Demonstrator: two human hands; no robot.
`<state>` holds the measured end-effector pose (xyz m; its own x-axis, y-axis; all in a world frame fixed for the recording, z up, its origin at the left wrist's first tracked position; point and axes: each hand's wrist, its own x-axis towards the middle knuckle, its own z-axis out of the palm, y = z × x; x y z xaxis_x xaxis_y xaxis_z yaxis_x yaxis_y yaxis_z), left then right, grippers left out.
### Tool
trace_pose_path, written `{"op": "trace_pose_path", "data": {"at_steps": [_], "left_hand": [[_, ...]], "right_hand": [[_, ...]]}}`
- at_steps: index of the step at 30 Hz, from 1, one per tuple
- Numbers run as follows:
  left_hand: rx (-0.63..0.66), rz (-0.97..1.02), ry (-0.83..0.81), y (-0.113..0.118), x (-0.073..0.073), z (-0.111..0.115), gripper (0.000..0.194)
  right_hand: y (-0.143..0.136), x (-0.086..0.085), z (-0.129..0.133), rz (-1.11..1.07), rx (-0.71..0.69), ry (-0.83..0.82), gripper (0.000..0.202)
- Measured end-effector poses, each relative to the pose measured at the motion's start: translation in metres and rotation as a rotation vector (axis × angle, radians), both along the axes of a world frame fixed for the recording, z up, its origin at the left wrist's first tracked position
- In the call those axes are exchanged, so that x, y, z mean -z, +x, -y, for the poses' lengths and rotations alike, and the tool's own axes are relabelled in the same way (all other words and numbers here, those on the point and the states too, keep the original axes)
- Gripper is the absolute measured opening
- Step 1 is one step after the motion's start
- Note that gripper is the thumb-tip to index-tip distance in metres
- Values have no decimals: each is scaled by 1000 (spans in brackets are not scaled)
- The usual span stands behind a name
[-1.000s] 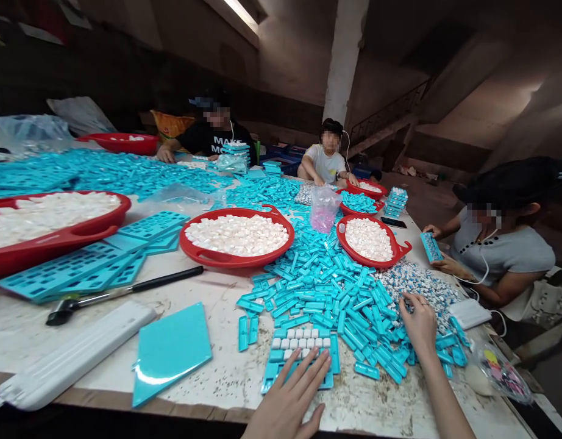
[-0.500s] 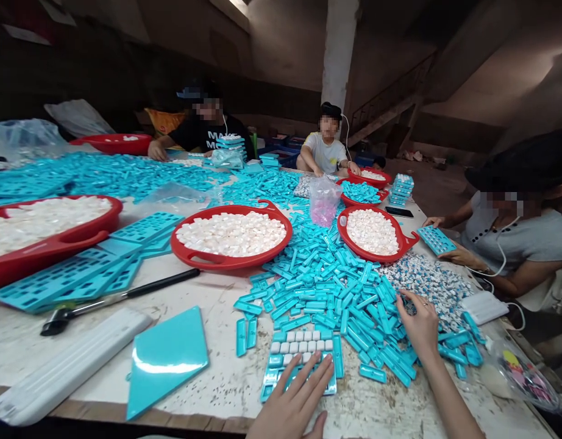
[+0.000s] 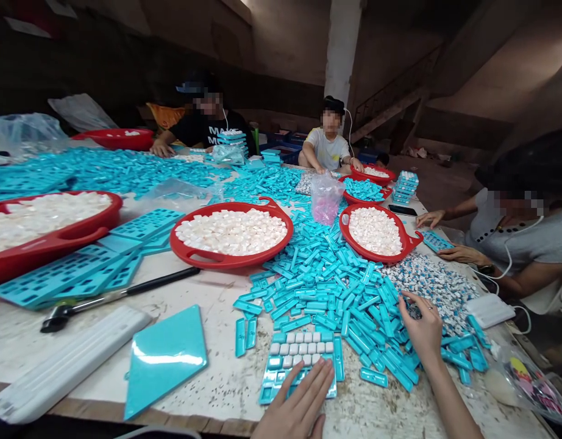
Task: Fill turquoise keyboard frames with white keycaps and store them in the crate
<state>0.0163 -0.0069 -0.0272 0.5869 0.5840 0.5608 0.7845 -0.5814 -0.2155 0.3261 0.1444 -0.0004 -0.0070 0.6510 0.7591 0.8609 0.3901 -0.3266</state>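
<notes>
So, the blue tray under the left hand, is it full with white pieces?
No, only partly: white pieces fill upper rows, lower slots look empty.

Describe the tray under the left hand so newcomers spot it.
On the white table, find the big spill of loose blue pieces. At its near edge, the left hand rests on the tray. Unlike the smooth blue panel to its left, it carries rows of white cubes.
</notes>
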Motion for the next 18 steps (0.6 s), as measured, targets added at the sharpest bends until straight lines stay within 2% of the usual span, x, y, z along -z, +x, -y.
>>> {"op": "trace_pose_path", "data": {"at_steps": [4, 12, 18], "left_hand": [[11, -34, -48, -1, -5, 0, 56], [44, 29, -291, 0, -28, -6, 71], [93, 22, -367, -6, -28, -7, 73]], "right_hand": [[-1, 0, 0, -24, -19, 21, 22], [-1, 0, -2, -43, -88, 57, 18], [0, 0, -1, -62, -90, 70, 16]]}}
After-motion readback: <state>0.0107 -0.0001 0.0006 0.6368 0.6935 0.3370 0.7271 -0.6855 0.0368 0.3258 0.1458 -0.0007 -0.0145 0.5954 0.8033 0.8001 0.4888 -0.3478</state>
